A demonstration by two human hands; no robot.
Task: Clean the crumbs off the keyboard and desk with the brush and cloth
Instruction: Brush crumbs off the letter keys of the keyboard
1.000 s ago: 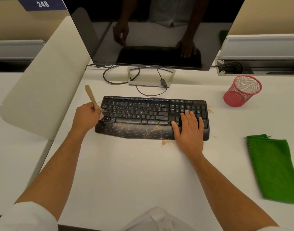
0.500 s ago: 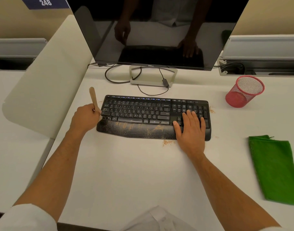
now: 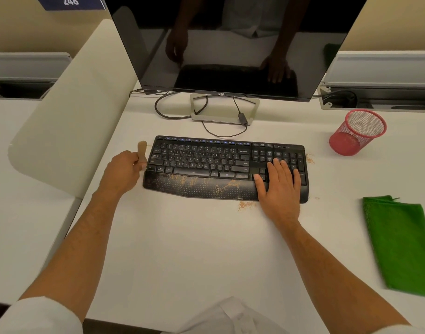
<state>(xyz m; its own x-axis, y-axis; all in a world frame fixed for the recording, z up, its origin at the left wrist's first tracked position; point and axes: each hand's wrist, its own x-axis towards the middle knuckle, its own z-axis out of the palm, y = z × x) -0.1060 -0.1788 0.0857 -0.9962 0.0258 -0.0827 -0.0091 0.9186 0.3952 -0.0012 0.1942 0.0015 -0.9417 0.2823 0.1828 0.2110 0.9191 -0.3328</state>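
Brush (image 3: 142, 150) bristles hidden behind left hand (image 3: 123, 171)

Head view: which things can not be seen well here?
- Brush: head view, only the blurred wooden handle shows; the left hand hides the bristle end.
- Green cloth: head view, cut off by the right edge.
- Keyboard: head view, the right hand covers its near right corner; key legends too small.

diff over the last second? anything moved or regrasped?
Barely. The left hand keeps its grip on the brush, whose handle has tipped more upright beside the keyboard. The right hand still lies flat on the keyboard's right end. Crumbs and cloth unchanged.
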